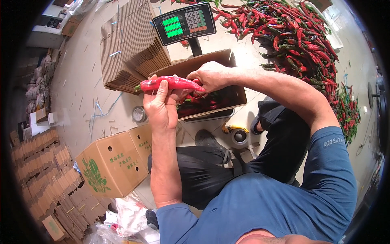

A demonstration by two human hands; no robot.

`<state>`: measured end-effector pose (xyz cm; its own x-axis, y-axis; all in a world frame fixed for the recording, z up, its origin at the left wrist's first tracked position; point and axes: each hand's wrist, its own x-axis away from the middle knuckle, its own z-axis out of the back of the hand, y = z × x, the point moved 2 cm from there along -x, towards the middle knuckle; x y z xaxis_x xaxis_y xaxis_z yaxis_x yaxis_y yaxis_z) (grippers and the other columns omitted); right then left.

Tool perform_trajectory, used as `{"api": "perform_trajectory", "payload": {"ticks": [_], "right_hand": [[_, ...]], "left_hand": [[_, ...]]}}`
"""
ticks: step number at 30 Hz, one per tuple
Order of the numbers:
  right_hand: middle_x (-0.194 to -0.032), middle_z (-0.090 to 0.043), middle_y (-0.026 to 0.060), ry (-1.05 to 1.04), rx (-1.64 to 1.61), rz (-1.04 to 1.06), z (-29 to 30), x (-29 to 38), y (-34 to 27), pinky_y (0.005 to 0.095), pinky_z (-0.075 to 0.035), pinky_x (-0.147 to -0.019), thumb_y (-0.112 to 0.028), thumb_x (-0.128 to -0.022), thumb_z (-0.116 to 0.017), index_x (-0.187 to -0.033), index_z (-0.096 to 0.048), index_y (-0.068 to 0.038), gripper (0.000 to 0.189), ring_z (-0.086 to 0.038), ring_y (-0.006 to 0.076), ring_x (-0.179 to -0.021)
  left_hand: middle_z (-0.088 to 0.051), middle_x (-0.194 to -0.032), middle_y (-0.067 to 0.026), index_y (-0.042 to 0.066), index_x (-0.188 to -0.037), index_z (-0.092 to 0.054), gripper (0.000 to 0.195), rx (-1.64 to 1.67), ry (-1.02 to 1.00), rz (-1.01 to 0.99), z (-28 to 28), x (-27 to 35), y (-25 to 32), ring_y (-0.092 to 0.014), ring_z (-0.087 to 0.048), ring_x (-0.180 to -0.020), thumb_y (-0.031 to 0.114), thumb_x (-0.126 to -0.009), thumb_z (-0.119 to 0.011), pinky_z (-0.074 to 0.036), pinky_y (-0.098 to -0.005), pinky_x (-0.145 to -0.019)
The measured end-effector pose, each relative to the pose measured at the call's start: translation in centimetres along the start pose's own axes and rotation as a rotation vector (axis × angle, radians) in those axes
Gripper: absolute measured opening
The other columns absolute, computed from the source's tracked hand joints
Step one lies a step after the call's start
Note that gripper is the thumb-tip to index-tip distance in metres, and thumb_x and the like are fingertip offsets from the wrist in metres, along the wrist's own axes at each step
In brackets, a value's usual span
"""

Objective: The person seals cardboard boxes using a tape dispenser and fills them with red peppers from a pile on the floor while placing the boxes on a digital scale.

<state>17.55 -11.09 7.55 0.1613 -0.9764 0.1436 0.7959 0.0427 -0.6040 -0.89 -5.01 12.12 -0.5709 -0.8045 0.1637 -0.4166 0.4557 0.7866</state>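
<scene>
In my left hand (161,106) is a long red chili pepper (173,83), pinched under the thumb, its green stem end pointing left. My right hand (210,75) is bent down by the pepper's tip; its fingertips are partly hidden, with a bit of red beside them, so I cannot tell whether it grips anything. Both hands are above an open cardboard box (227,62) with red and green peppers (210,100) inside. Under the box shows the dark edge of a scale platform (213,117). Behind it rises the scale's lit display (184,24).
A large heap of red chilies (292,39) covers the floor at right. Flattened cartons (131,45) are stacked behind the box on the left. A tape roll (139,114), a tape dispenser (239,135) and a printed carton (112,164) stand nearer me.
</scene>
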Motion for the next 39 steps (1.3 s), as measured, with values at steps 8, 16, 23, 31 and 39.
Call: {"api": "perform_trajectory", "payload": {"ticks": [8,16,23,31,39], "right_hand": [[-0.098,-0.072,0.0126,-0.195,-0.870,0.053,1.9,0.7,0.6,0.0315,-0.055,-0.078,-0.021,-0.088,-0.066,-0.119,-0.063,0.003,0.039,-0.069,0.0205,-0.087],[-0.082,-0.071,0.0073,-0.344,-1.215,-0.041,2.3,2.8,-2.5,0.0240,-0.055,-0.061,-0.024,-0.094,-0.066,-0.103,-0.065,0.002,0.028,-0.069,0.0130,-0.070],[-0.078,-0.070,0.0060,-0.123,-1.134,0.003,7.2,6.9,3.4,0.0250,-0.053,-0.060,-0.021,-0.096,-0.061,-0.104,-0.064,0.000,0.022,-0.067,0.0123,-0.067],[-0.083,-0.067,0.0075,0.985,-1.221,-0.540,9.6,36.5,10.6,0.0227,-0.048,-0.058,-0.019,-0.096,-0.061,-0.113,-0.064,0.004,0.029,-0.064,0.0148,-0.068],[-0.117,-0.064,0.0153,1.505,-0.391,-1.214,-1.5,62.7,19.2,0.0310,-0.053,-0.082,-0.028,-0.082,-0.075,-0.130,-0.052,0.005,0.062,-0.063,0.0196,-0.103]], "left_hand": [[-0.061,-0.103,-0.0110,0.003,-0.114,-0.048,0.030,-0.039,0.063,-0.118,-0.8,-0.3,-0.5,-0.024,-0.065,-0.092,0.000,-0.091,-0.066,-0.059,-0.0467,-0.083],[-0.060,-0.094,-0.0053,0.002,-0.103,-0.052,0.030,-0.408,0.267,-0.234,-1.6,-0.7,-1.0,-0.013,-0.060,-0.080,0.013,-0.088,-0.075,-0.052,-0.0296,-0.073],[-0.062,-0.096,-0.0094,0.001,-0.118,-0.052,0.034,-0.429,-0.066,-0.188,-5.2,-1.3,-2.6,-0.017,-0.063,-0.082,0.030,-0.102,-0.055,-0.054,-0.0307,-0.073],[-0.065,-0.091,-0.0062,-0.002,-0.101,-0.063,0.011,-0.942,-0.547,-0.254,-10.8,4.4,-7.5,-0.012,-0.060,-0.082,-0.001,-0.091,-0.060,-0.050,-0.0251,-0.075],[-0.065,-0.094,-0.0175,-0.001,-0.107,-0.062,0.024,-1.368,-1.250,0.175,-11.9,10.4,-15.5,-0.034,-0.065,-0.084,0.001,-0.084,-0.065,-0.052,-0.0393,-0.074]]}}
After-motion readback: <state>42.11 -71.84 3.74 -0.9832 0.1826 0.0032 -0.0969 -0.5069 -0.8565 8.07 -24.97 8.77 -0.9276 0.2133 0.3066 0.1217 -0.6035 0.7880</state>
